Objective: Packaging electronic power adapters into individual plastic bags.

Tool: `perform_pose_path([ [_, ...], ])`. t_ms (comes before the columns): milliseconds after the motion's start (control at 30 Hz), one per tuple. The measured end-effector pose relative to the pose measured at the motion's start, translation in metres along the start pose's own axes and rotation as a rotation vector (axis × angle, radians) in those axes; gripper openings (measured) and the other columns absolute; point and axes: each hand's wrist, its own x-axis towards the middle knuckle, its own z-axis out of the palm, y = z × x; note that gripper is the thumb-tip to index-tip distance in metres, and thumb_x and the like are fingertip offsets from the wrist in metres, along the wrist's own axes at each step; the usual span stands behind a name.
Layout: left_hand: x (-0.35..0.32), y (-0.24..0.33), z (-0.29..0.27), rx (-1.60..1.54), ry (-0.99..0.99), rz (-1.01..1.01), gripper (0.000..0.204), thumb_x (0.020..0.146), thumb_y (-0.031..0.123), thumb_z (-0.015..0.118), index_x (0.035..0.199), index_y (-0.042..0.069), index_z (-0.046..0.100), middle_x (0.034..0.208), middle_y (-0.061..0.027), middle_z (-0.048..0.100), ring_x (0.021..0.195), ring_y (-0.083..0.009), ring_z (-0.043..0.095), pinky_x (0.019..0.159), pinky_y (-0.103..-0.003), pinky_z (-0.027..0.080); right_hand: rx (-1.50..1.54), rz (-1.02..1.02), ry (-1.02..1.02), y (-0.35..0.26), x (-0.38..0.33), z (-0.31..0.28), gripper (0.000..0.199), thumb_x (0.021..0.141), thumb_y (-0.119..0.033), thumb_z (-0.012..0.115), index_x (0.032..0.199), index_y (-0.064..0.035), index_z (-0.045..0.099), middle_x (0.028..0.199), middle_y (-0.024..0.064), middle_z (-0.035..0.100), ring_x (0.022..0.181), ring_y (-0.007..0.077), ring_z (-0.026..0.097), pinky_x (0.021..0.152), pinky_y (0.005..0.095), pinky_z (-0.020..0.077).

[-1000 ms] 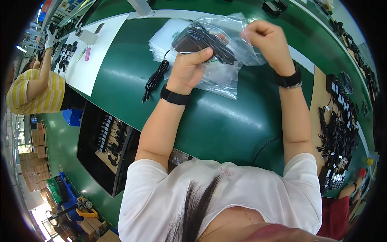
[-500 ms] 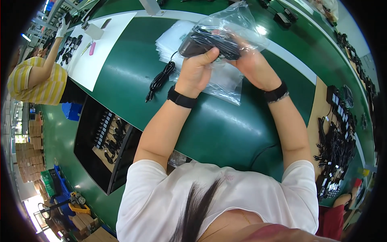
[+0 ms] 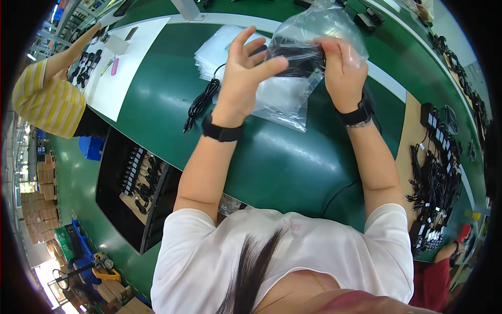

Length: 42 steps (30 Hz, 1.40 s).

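My right hand [image 3: 344, 76] grips a clear plastic bag [image 3: 334, 23] over the far part of the table, thumb and fingers pinched on its side. Inside the bag is a black power adapter with its cord [image 3: 298, 55], partly hidden by glare on the film. My left hand [image 3: 241, 78] is off the bag, just left of it, fingers spread and nothing held. A stack of flat clear bags [image 3: 206, 52] lies behind my left hand. Beside my left wrist rests a coiled black cable [image 3: 197, 107]. Another flat clear bag [image 3: 285, 116] lies beneath the held one.
The green table [image 3: 293, 172] has a thin black cable [image 3: 337, 196] near my body. Many adapters with cords [image 3: 434, 172] lie on cardboard at right. A black bin [image 3: 141, 183] of adapters stands at left. One co-worker in a striped shirt [image 3: 49, 99] reaches at far left; another's red sleeve [image 3: 431, 282] shows lower right.
My left hand has let go of the bagged adapter and opened, drawing left. The right hand has shifted slightly right with the bag. At left, the co-worker's arm has stretched farther away.
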Motion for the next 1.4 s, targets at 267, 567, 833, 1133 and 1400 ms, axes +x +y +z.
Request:
perform_pose_path([
  [267, -0.001, -0.018, 0.001, 0.129, 0.038, 0.113, 0.009, 0.076, 0.008, 0.066, 0.075, 0.000, 0.062, 0.071, -0.0004, 0.059, 0.065, -0.0064, 0.051, 0.061, -0.022, 0.042, 0.415, 0.358, -0.316, 0.006, -0.011, 0.019, 0.025, 0.091, -0.023, 0.049, 0.098, -0.0024, 0.062, 0.090, 0.0059, 0.064, 0.078, 0.0168, 0.061, 0.062, 0.0282, 0.0480],
  [567, 0.004, -0.014, -0.001, -0.109, 0.098, 0.001, 0.016, 0.079, 0.013, 0.063, 0.082, -0.003, 0.061, 0.089, -0.0041, 0.057, 0.075, -0.0084, 0.052, 0.063, -0.021, 0.041, 0.860, 0.774, -0.525, 0.013, -0.002, 0.010, 0.030, 0.091, -0.024, 0.049, 0.100, 0.0020, 0.060, 0.102, 0.0089, 0.061, 0.082, 0.0137, 0.059, 0.076, 0.0257, 0.0450],
  [833, 0.008, -0.018, -0.012, 0.337, 0.170, 0.151, 0.022, 0.086, 0.019, 0.055, 0.084, -0.002, 0.060, 0.065, -0.0009, 0.054, 0.062, -0.0078, 0.048, 0.055, -0.023, 0.039, 0.658, 0.436, -0.572, -0.008, -0.010, 0.006, 0.045, 0.086, -0.020, 0.057, 0.127, -0.0063, 0.046, 0.110, 0.0039, 0.055, 0.090, 0.0109, 0.054, 0.078, 0.0262, 0.0441],
  [1133, -0.001, -0.003, -0.002, 0.231, 0.152, -0.084, 0.031, 0.092, 0.026, 0.047, 0.105, -0.001, 0.053, 0.087, -0.0132, 0.062, 0.068, -0.0149, 0.059, 0.063, -0.026, 0.047, 0.622, 0.827, -0.628, 0.013, 0.034, -0.055, 0.041, 0.082, -0.018, 0.059, 0.122, -0.0125, 0.050, 0.112, 0.0036, 0.055, 0.093, 0.0159, 0.056, 0.063, 0.0351, 0.0546],
  [1400, -0.002, -0.006, -0.003, 0.561, 0.148, 0.363, 0.016, 0.085, 0.013, 0.058, 0.090, -0.001, 0.059, 0.081, -0.0087, 0.064, 0.072, -0.0139, 0.061, 0.066, -0.025, 0.048, -1.710, 0.163, -0.385, 0.240, 0.114, -0.215, 0.028, 0.086, -0.020, 0.043, 0.111, -0.0222, 0.056, 0.118, 0.0098, 0.047, 0.105, 0.0306, 0.048, 0.083, 0.0430, 0.0450],
])
